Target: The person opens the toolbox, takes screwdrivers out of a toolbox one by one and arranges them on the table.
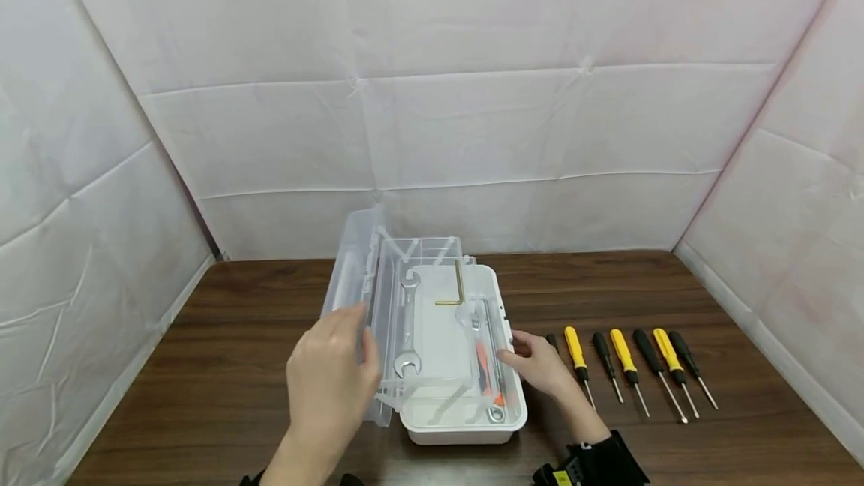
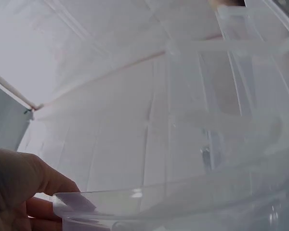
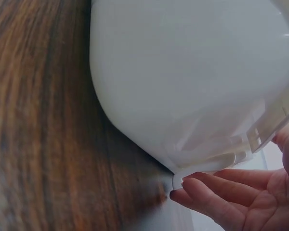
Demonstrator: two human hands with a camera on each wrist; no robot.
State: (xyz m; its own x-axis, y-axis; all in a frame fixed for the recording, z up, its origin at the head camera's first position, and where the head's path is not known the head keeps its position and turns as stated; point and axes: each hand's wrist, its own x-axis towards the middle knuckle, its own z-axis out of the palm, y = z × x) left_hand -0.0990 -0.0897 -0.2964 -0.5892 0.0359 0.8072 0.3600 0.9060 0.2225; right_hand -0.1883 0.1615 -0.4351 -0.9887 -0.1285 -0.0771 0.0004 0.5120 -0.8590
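A white toolbox stands on the table, its clear plastic lid swung up on the left side. My left hand pinches the clear lid's edge between thumb and fingers, plainest in the left wrist view. At the box's right side, my right hand holds the rim, thumb over it and fingers outside against a clear latch. Within the box area lie an open-end wrench, partly behind clear plastic, a brass-coloured hex key, a long metal wrench and an orange-and-grey tool.
To the right, several yellow-handled screwdrivers and black-handled screwdrivers lie in a row on the dark wooden table. One black handle is partly behind my right hand. White sheeting encloses the table's back and sides.
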